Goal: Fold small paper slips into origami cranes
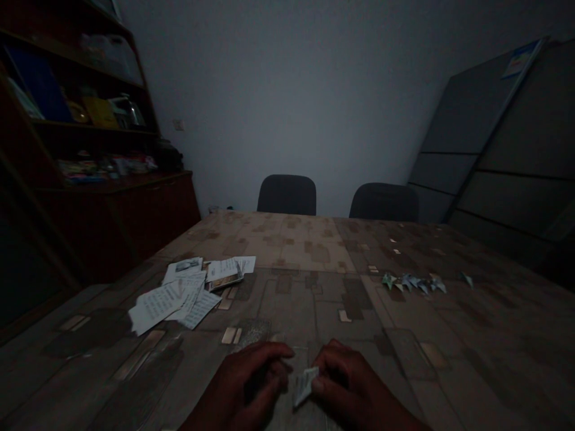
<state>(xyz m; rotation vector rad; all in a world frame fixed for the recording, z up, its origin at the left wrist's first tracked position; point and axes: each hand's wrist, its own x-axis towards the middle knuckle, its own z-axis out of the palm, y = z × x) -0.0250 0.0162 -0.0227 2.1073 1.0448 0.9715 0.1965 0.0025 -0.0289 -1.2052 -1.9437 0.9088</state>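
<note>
Head view, dim light; places are given relative to the small, pale, folded piece of printed paper (303, 385).

Item: the folded paper. Low over, or touching, the near part of a table under a brown cloth patterned with rectangles (287, 317); which of the two, cannot tell.

Item: right hand (348, 380), bare. Just right of the folded paper, pinching its right side between thumb and curled fingers; grip narrow.

Item: left hand (251, 380), bare. Just left of the folded paper and apart from it; fingers arched, thumb and forefinger parted, nothing visible between them.

Item: loose heap of white, flat sheets bearing dark print (157, 305). Beyond the folded paper and to its left, overlapping.

Item: irregular row of small, pointed, pale green and bluish folded pieces (411, 282). Beyond the folded paper and to its right; one similar bluish piece (467, 279) lies separately, farther right.

Item: two dark, round-cornered chair backs (287, 194) (384, 200). Far beyond the folded paper, across the table.

Step, as judged: shaping a single sheet by folding, partly done. Next move, as judged: another crease would call for the left fingertips closing on the free edge while the right pinch stays firm.
</note>
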